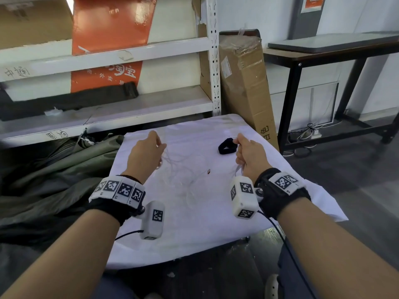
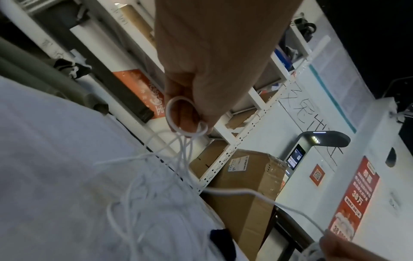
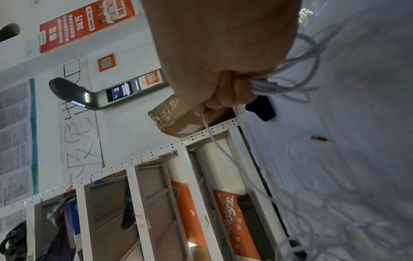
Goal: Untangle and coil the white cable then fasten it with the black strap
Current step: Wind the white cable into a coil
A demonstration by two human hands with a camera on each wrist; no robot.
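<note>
A thin white cable [image 1: 181, 167] lies in a loose tangle on the white cloth [image 1: 194, 234] between my hands. My left hand [image 1: 149, 147] is raised over the cloth's left side and pinches a small loop of the cable [image 2: 178, 116], with strands hanging down to the tangle. My right hand [image 1: 246, 152] grips a bundle of several cable loops [image 3: 279, 84] in its fist, and one strand [image 3: 214, 144] runs from it towards the left hand. The black strap [image 1: 226, 146] lies curled on the cloth just left of my right hand.
A small orange-tipped connector [image 1: 208, 172] lies on the cloth near the tangle. A white metal shelf [image 1: 108, 108] stands behind, a tall cardboard box [image 1: 246, 87] leans at the back right, and a black table [image 1: 323, 61] is further right. Dark green fabric [image 1: 54, 180] is heaped at the left.
</note>
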